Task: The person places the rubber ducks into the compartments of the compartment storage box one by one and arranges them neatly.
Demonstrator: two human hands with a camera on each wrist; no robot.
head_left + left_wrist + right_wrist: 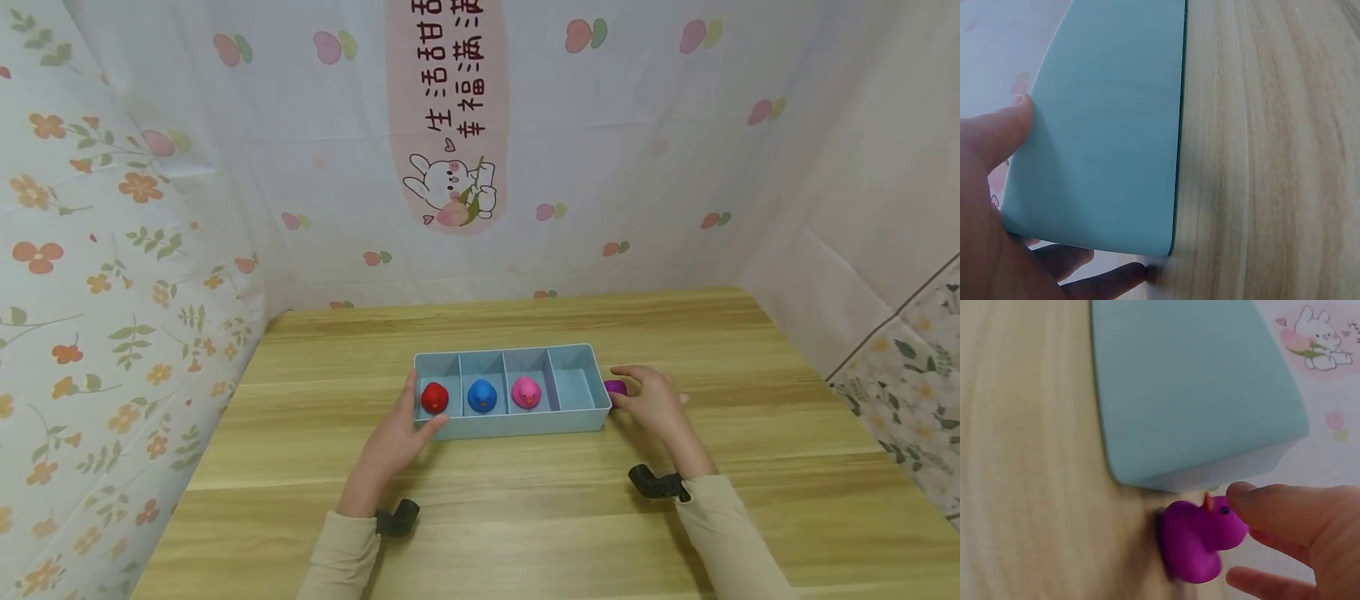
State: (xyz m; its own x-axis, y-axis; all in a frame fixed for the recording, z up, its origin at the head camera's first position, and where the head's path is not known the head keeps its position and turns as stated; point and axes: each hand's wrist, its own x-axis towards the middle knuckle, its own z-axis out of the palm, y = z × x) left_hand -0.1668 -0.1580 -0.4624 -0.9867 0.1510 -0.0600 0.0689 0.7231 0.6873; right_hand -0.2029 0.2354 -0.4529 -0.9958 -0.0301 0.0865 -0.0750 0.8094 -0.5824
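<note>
A pale blue divided box (517, 426) sits on the table with its compartments in a row. A red rubber duck (434, 398), a blue rubber duck (482, 397) and a pink rubber duck (527, 392) each occupy one, from the left; the rightmost compartment holds nothing. My left hand (396, 433) grips the box's left end, thumb at the front rim and fingers round the end wall. Just outside the right end is a purple rubber duck (1194, 544). Around its head, my right hand (654, 404) has thumb and forefinger spread, the thumb tip right at the head.
The wooden table (517, 508) extends in front of the box and to both sides. A white patterned cloth (637, 167) hangs behind the table, with more cloth at the sides. Black mounts (657, 483) are fixed at both wrists.
</note>
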